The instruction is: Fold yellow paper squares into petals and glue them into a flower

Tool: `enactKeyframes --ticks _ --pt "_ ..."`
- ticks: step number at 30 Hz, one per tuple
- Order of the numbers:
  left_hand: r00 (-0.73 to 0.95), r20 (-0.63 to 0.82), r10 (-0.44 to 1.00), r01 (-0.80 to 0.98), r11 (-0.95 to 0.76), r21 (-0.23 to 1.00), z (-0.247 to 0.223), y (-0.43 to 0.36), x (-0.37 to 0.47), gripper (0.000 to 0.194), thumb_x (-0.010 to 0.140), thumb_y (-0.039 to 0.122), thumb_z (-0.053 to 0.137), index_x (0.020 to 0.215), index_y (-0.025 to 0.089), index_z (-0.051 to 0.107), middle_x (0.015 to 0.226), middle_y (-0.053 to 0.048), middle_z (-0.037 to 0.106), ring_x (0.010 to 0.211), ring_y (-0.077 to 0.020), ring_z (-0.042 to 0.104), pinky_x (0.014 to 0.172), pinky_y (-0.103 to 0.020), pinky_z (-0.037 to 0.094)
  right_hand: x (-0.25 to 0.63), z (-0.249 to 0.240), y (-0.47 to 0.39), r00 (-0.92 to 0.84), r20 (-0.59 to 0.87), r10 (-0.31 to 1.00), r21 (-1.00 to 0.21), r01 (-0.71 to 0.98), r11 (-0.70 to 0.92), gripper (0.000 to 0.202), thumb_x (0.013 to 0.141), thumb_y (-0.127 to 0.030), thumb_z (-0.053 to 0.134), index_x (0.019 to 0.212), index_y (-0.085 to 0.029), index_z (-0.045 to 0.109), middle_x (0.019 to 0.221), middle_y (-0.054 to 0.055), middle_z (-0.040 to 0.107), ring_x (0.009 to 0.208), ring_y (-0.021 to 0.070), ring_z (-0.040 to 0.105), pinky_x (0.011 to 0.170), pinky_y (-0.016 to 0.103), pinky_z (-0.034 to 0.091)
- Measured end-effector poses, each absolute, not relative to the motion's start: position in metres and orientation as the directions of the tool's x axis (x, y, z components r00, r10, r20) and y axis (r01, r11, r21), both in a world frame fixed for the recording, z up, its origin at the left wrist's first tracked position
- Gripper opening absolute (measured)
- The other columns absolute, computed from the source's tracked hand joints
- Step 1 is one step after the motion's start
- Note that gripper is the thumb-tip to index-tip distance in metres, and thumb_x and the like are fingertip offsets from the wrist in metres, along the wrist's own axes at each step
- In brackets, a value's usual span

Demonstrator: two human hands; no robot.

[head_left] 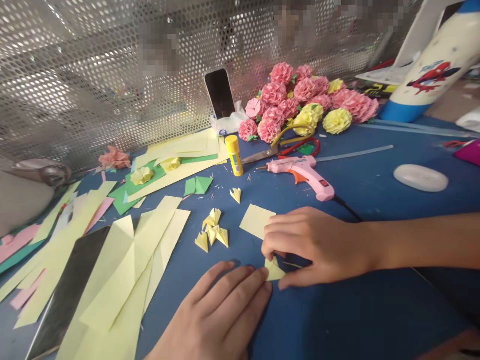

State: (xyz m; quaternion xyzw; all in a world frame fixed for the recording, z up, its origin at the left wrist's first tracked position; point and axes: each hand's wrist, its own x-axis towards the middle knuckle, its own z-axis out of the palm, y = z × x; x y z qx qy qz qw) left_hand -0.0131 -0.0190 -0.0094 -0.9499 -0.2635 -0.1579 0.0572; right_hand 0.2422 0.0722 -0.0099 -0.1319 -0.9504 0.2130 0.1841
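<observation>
Blue bench [356, 315]: right hand [318, 245] pinched folded paper [275, 271], fingers nearly closed; left hand [225, 307] lay flat, gripping nothing, probably bracing it.

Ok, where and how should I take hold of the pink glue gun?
Probably best by the handle of the pink glue gun, coming from the near right. It lies on its side with the handle angled that way and the nozzle pointing left, away from the approach. Keep clear of the orange trigger and the black cord at the handle's base.
</observation>
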Motion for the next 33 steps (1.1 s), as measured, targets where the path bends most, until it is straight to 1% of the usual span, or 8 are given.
enactKeyframes --ticks 3,9,15,18,21,25,29,33 --pt "0.825 0.321 0.465 0.505 -0.862 -0.048 -0.002 -0.019 -0.013 0.041 0.107 0.02 0.032 0.131 0.013 0.065 0.136 -0.003 0.066 0.122 -0.0184 0.06 0.118 -0.034 0.033 0.242 -0.012 0.073 -0.898 0.322 0.299 -0.429 0.143 0.892 0.017 0.096 -0.034 0.064 0.096 -0.019 0.057 0.088 -0.001 0.062 0.081 0.0144 0.055 0.072 0.026 0.036" --pt "0.8 0.384 0.461 0.501 -0.865 -0.007 -0.014 -0.022 -0.013 0.042 0.104 0.016 0.033 0.13 0.011 0.065 0.138 -0.005 0.064 0.125 -0.0188 0.058 0.12 -0.035 0.03 0.243 -0.014 0.073 -0.897 0.358 0.257 -0.389 0.107 0.915 0.03 0.092 -0.047 0.066 0.096 -0.019 0.058 0.085 0.0 0.061 0.079 0.0152 0.056 0.069 0.027 0.036" --pt "0.82 0.324 0.472 0.501 -0.865 -0.006 -0.011 -0.022 -0.014 0.041 0.101 0.014 0.037 0.132 0.011 0.064 0.138 -0.006 0.064 0.127 -0.0194 0.057 0.118 -0.035 0.034 0.242 -0.013 0.07 -0.886 0.409 0.22 -0.296 0.099 0.95 0.008 0.095 -0.026 0.056 0.093 -0.019 0.059 0.084 -0.001 0.061 0.079 0.0141 0.055 0.065 0.027 0.035" --pt "0.814 0.336 0.473 0.5 -0.866 0.008 -0.008 -0.023 -0.014 0.041 0.101 0.014 0.036 0.131 0.011 0.064 0.137 -0.006 0.065 0.126 -0.0199 0.058 0.116 -0.036 0.038 0.243 -0.011 0.07 -0.881 0.433 0.192 -0.233 0.097 0.968 0.017 0.1 -0.021 0.048 0.089 -0.019 0.06 0.081 0.0 0.061 0.075 0.0141 0.054 0.063 0.028 0.034" --pt "0.797 0.399 0.454 0.486 -0.873 0.022 -0.007 -0.023 -0.013 0.042 0.103 0.017 0.033 0.131 0.01 0.064 0.136 -0.006 0.066 0.125 -0.0206 0.058 0.117 -0.038 0.036 0.244 -0.011 0.072 -0.884 0.428 0.19 -0.26 0.081 0.962 0.021 0.104 -0.024 0.047 0.092 -0.018 0.063 0.085 0.001 0.064 0.078 0.0143 0.056 0.067 0.027 0.038" --pt "0.815 0.312 0.489 0.501 -0.864 0.046 -0.005 -0.023 -0.013 0.04 0.106 0.021 0.035 0.135 0.01 0.06 0.139 -0.004 0.064 0.127 -0.0181 0.057 0.117 -0.033 0.035 0.245 -0.011 0.075 -0.881 0.445 0.16 -0.357 -0.011 0.934 0.02 0.105 -0.024 0.048 0.094 -0.017 0.064 0.09 0.002 0.069 0.083 0.0143 0.059 0.074 0.026 0.042" --pt "0.794 0.399 0.459 0.473 -0.878 0.069 -0.008 -0.023 -0.014 0.042 0.106 0.023 0.033 0.136 0.011 0.06 0.138 -0.005 0.064 0.125 -0.0203 0.057 0.12 -0.037 0.029 0.245 -0.01 0.074 -0.891 0.447 0.084 -0.329 -0.076 0.941 0.023 0.105 -0.025 0.047 0.093 -0.017 0.065 0.091 0.003 0.07 0.082 0.0146 0.058 0.071 0.027 0.04" --pt "0.824 0.303 0.478 0.477 -0.875 0.085 -0.003 -0.024 -0.012 0.041 0.102 0.016 0.037 0.137 0.01 0.056 0.136 -0.009 0.065 0.124 -0.0217 0.059 0.114 -0.04 0.039 0.245 -0.009 0.073 -0.902 0.421 0.09 -0.324 -0.057 0.944 0.021 0.104 -0.022 0.048 0.093 -0.017 0.064 0.091 0.004 0.069 0.084 0.0154 0.058 0.073 0.027 0.04"
